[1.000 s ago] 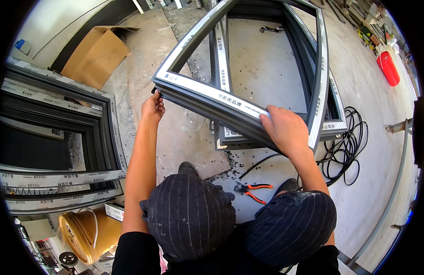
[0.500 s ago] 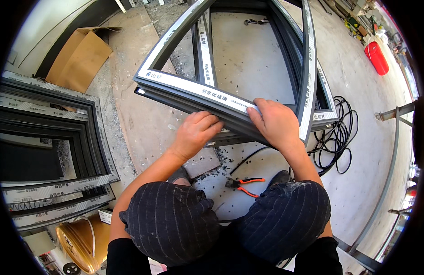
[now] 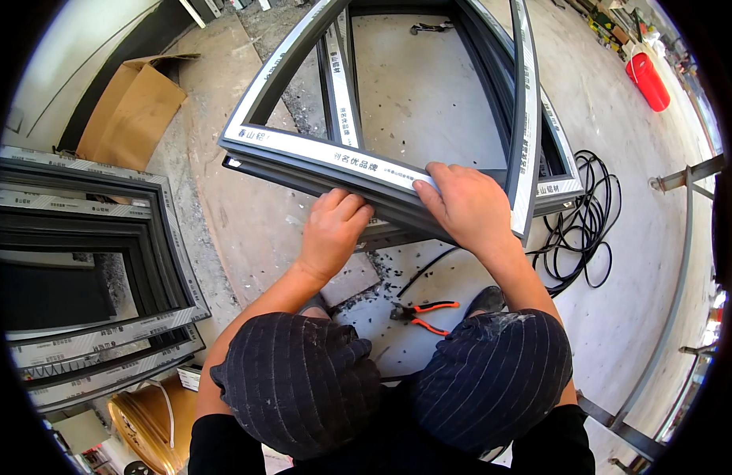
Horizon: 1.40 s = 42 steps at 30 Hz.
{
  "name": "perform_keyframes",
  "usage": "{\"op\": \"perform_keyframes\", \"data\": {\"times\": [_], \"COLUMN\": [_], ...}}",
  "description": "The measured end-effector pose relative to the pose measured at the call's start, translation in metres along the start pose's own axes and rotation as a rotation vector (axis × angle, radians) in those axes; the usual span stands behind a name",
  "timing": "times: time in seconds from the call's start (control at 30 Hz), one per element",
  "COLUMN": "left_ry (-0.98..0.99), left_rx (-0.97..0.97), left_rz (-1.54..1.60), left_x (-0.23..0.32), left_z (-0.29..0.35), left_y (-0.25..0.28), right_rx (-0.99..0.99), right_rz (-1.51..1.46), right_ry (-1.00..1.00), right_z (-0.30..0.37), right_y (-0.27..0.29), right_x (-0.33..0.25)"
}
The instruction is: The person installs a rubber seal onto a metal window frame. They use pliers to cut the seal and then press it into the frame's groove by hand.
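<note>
A dark grey metal window frame (image 3: 309, 152) with white printed film on its face lies tilted in front of me, on top of another frame (image 3: 560, 187). My right hand (image 3: 470, 204) grips its near bar, thumb over the film and fingers toward the inner side. Against the outer side of that same bar, my left hand (image 3: 334, 229) is closed, its curled fingertips pressed to the edge. A thin black strip (image 3: 429, 271) runs on the floor from beneath the frames. Orange-handled pliers (image 3: 425, 315) lie between my feet among black scraps.
More film-covered frames (image 3: 184, 269) are stacked at the left, near a yellow bucket (image 3: 136, 427) and a cardboard box (image 3: 132, 111). Coiled black cord (image 3: 583, 229) lies at the right, with a red bucket (image 3: 648, 82) beyond. A hand tool (image 3: 431, 28) rests on the far floor.
The upper frame's left corner has shifted slightly left and nearer. Both hands have moved slightly left with the bar, keeping their hold. The whole view has shifted a little too.
</note>
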State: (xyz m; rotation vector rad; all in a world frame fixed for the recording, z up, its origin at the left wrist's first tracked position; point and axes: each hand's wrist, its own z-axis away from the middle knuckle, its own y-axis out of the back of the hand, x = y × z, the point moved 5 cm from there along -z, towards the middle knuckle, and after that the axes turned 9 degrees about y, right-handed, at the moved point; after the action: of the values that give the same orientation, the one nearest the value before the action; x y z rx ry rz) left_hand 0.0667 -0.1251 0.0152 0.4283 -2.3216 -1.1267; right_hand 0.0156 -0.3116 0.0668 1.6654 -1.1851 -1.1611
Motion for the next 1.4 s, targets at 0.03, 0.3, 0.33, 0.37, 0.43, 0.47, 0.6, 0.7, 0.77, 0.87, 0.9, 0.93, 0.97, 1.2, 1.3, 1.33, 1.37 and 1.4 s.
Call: {"op": "perform_keyframes", "data": {"times": [0.03, 0.3, 0.33, 0.37, 0.43, 0.47, 0.6, 0.7, 0.77, 0.87, 0.9, 0.93, 0.97, 1.2, 1.3, 1.33, 1.37, 1.4], "left_ry": [-0.025, -0.073, -0.087, -0.100, -0.110, -0.107, -0.135, -0.107, -0.071, 0.031, 0.069, 0.107, 0.107, 0.079, 0.020, 0.006, -0.007, -0.005], "left_rx": [0.008, -0.049, -0.020, 0.009, 0.042, 0.045, 0.074, 0.089, 0.109, 0.135, 0.154, 0.174, 0.182, 0.163, 0.168, 0.157, 0.145, 0.138], "left_rz": [-0.004, -0.048, -0.066, -0.084, -0.108, -0.117, -0.131, -0.080, -0.055, -0.025, -0.035, -0.044, -0.035, -0.037, -0.038, -0.050, -0.062, -0.071], "left_x": [0.001, 0.008, 0.009, 0.010, 0.015, 0.017, 0.016, 0.011, 0.005, -0.003, -0.007, -0.010, -0.010, -0.009, -0.009, -0.008, -0.007, -0.007], "left_z": [0.000, -0.001, 0.000, 0.003, 0.007, 0.011, 0.019, 0.023, 0.021, 0.017, 0.018, 0.019, 0.019, 0.021, 0.023, 0.023, 0.023, 0.022], "left_y": [0.000, 0.000, 0.000, -0.001, -0.002, -0.002, -0.003, -0.001, 0.003, 0.002, 0.004, 0.005, 0.006, 0.005, 0.005, 0.006, 0.007, 0.007], "right_rx": [0.005, 0.030, 0.039, 0.048, 0.044, 0.033, 0.045, 0.054, 0.054, 0.037, 0.029, 0.027, 0.026, 0.041, 0.047, 0.046, 0.044, 0.045], "right_rz": [0.003, 0.024, 0.027, 0.029, 0.034, 0.036, 0.018, 0.034, 0.042, 0.062, 0.067, 0.064, 0.061, 0.040, 0.027, 0.022, 0.016, 0.012], "right_ry": [0.000, 0.007, 0.009, 0.011, 0.004, -0.003, 0.007, 0.018, 0.028, 0.011, 0.014, 0.012, 0.010, 0.006, 0.008, 0.008, 0.007, 0.007], "right_z": [0.000, 0.002, 0.002, 0.002, 0.003, 0.003, 0.003, 0.002, 0.002, 0.005, 0.003, 0.003, 0.003, 0.002, 0.003, 0.003, 0.003, 0.003], "right_y": [0.000, -0.001, -0.001, -0.001, 0.000, -0.001, -0.001, -0.001, 0.000, -0.002, -0.001, -0.001, -0.001, 0.000, 0.001, 0.001, 0.001, 0.002], "right_x": [0.001, -0.002, -0.003, -0.004, -0.004, -0.004, -0.002, -0.004, -0.003, 0.001, 0.000, -0.001, -0.002, -0.003, -0.003, -0.003, -0.004, -0.003]}}
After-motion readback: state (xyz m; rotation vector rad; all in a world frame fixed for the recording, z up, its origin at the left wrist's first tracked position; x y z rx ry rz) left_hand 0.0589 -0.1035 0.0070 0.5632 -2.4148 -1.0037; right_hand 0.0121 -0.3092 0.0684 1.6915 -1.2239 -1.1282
